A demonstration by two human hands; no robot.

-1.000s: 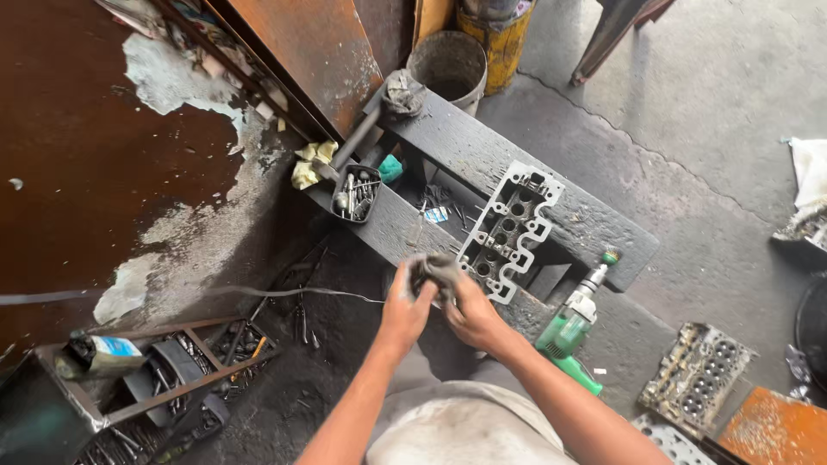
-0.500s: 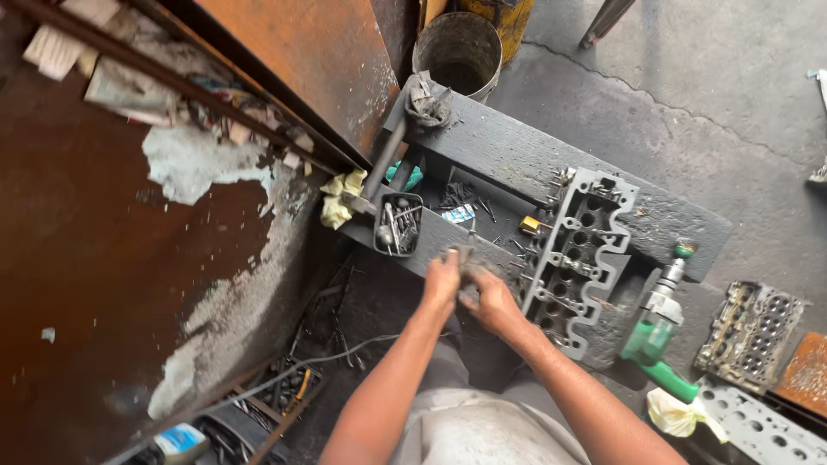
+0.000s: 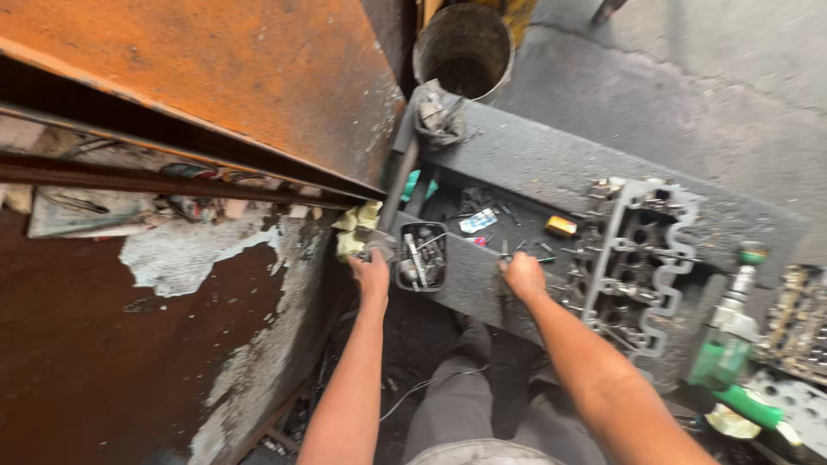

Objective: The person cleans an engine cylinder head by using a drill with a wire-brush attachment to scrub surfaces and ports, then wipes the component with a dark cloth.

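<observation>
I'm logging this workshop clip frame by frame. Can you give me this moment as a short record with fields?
setting: dark metal workbench beside a rusty orange panel
left hand: at the bench's left end, by a yellow rag
right hand: on the bench's near edge
between hands: small tray of metal parts
right of hands: cylinder head, green tool
far end: metal bucket
</observation>
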